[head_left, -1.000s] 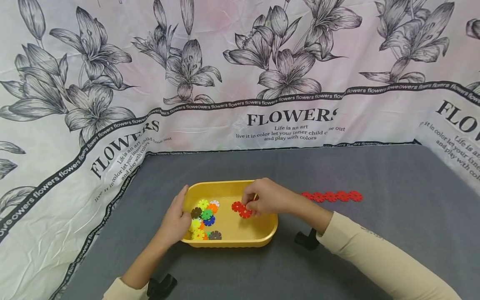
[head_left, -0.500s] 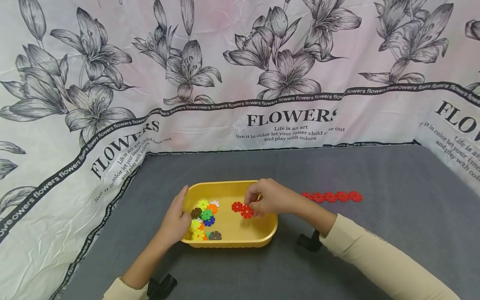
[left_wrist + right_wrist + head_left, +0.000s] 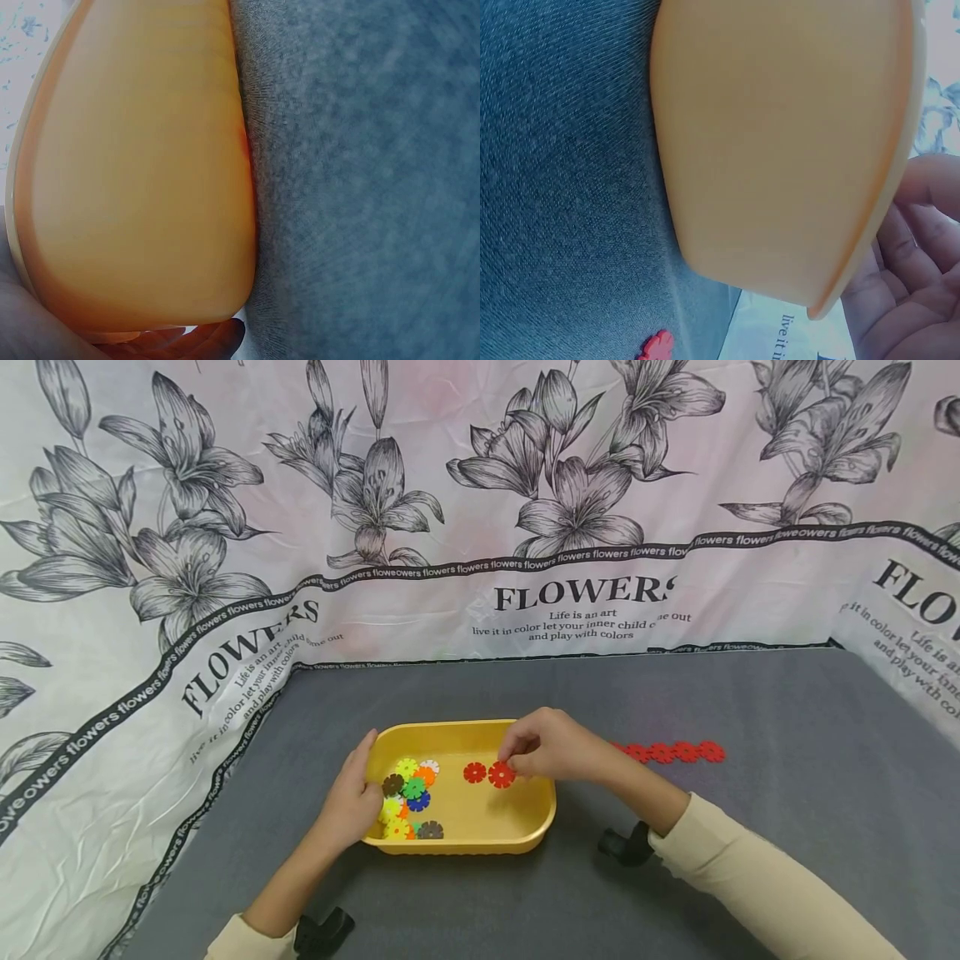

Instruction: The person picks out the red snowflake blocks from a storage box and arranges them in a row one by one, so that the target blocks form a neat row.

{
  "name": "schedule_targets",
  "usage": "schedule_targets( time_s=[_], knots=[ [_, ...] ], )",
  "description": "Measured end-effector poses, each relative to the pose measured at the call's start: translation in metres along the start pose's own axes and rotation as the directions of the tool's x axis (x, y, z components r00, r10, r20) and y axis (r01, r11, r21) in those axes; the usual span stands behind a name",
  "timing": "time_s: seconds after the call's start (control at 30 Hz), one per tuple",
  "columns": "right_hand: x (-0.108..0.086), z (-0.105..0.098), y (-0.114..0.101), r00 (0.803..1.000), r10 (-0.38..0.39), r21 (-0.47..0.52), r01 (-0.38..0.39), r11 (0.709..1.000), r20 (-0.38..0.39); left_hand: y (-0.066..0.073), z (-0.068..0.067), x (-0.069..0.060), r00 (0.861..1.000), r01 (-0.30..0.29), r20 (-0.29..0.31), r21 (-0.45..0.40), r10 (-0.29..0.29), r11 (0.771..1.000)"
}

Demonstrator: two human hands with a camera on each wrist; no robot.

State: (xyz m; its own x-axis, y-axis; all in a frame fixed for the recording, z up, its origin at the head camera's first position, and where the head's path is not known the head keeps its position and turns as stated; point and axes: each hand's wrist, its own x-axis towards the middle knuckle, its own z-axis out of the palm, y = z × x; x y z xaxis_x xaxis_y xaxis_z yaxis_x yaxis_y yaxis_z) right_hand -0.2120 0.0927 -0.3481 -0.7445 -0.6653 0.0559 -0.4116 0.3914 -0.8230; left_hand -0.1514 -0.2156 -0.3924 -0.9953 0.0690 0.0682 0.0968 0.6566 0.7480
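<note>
My left hand [image 3: 351, 798] holds the left end of a yellow plastic tray [image 3: 465, 846]; the left wrist view shows fingers round the tray's outside wall. Between thumb and fingertips, my right hand [image 3: 551, 745] pinches a red snowflake disc [image 3: 502, 775], raised over the tray's right part. Just left of it lies another red snowflake disc [image 3: 475, 772] on the tray floor. Mixed snowflake discs in yellow, green [image 3: 414, 788], blue, orange, brown and white are heaped at the tray's left side. In the right wrist view the tray's wall [image 3: 780, 135] hides the pinched disc.
A row of red snowflake discs [image 3: 662, 752] lies on the grey cloth [image 3: 675, 693] right of the tray, its left end hidden by my right arm. Behind the table hangs a flower-printed sheet [image 3: 585, 602].
My right hand has drawn right and slightly up with the red disc, which now stands apart from the other red one. My left hand and the tray have stayed put.
</note>
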Motion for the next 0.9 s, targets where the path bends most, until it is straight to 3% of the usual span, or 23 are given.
schedule_targets(
  time_s=[0.47, 0.67, 0.9],
  knots=[
    [-0.017, -0.016, 0.009, 0.992, 0.070, 0.147, -0.054, 0.988, -0.103, 0.001, -0.001, 0.000, 1.000, 0.011, 0.006, -0.011, -0.011, 1.000],
    [-0.028, -0.024, 0.017, 0.977, 0.157, 0.205, -0.126, 0.971, -0.145, 0.002, -0.001, 0.000, 1.000, 0.017, 0.012, -0.013, -0.017, 1.000],
    [-0.045, -0.038, 0.028, 0.959, 0.202, 0.241, -0.152, 0.958, -0.197, 0.002, -0.001, 0.000, 1.000, 0.021, 0.004, -0.007, -0.021, 1.000]
  ],
)
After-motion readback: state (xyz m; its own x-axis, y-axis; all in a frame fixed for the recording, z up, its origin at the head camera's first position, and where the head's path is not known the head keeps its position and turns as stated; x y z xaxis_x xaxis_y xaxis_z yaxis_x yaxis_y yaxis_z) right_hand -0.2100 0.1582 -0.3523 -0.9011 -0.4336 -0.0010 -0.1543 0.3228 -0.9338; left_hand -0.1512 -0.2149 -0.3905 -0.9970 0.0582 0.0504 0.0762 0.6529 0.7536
